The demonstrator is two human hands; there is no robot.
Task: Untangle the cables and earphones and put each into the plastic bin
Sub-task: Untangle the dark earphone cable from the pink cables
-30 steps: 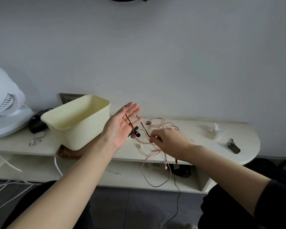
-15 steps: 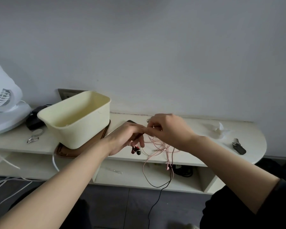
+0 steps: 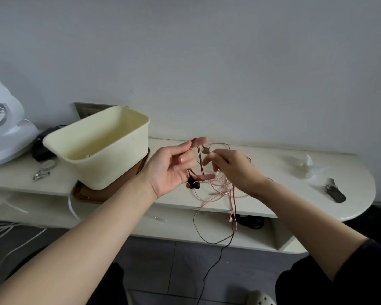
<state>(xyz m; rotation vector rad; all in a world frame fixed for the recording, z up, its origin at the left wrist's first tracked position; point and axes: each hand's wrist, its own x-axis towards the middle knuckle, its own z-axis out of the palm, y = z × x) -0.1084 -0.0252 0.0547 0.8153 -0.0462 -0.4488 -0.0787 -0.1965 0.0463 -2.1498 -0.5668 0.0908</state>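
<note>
Left hand holds red earphones, right hand pinches pink cable – bin nearby

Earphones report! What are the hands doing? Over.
Left hand holds red earphones. Right hand pinches pink cable, tangle on shelf. Neither in plastic bin yet.

We take this for a room in a home. A low cream surface with a rounded end stands against a plain white wall, with an open shelf under it and grey floor tiles below. On it lie household odds and ends: a nail clipper, a crumpled white scrap, a small dark object and a cream plastic bin. A white fan sits at the left end, a wall socket shows behind the bin, and loose white cords trail on the floor.
</note>
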